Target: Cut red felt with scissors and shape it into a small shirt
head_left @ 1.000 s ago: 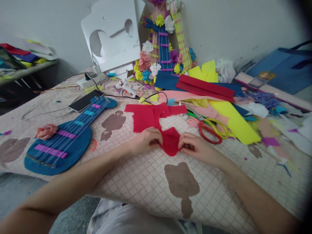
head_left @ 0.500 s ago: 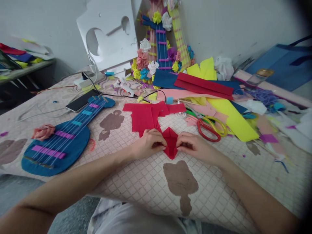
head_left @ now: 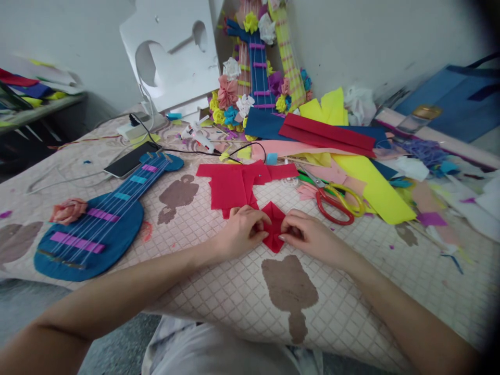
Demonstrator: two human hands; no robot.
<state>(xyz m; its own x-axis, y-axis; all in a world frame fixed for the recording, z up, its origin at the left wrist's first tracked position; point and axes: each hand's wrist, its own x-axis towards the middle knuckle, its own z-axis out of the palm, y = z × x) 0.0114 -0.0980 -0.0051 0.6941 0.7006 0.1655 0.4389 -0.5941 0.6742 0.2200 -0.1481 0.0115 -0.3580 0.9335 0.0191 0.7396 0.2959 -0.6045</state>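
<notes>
A small piece of red crepe paper (head_left: 273, 221), folded into a diamond, lies low over the table between my hands. My left hand (head_left: 242, 230) pinches its left edge, thumb and forefinger together. On the opposite side my right hand (head_left: 307, 232) grips the right edge between its fingertips. Parts of both edges are hidden by the fingers. Just beyond, cut pieces of red paper (head_left: 230, 188) lie in an overlapping pile. Scissors with red and yellow handles (head_left: 335, 205) rest to the right of that pile.
A blue paper guitar (head_left: 113, 219) with a pink flower lies at the left, near a phone (head_left: 130, 160). Behind stand a hot glue gun (head_left: 201, 136) and several flower-trimmed guitars (head_left: 260, 73). Coloured paper strips (head_left: 375, 187) and scraps cover the right side.
Both hands have shifted their fingers slightly along the red paper's edges, and its side folds lie a little more inward. The view has moved slightly; the other things stay put.
</notes>
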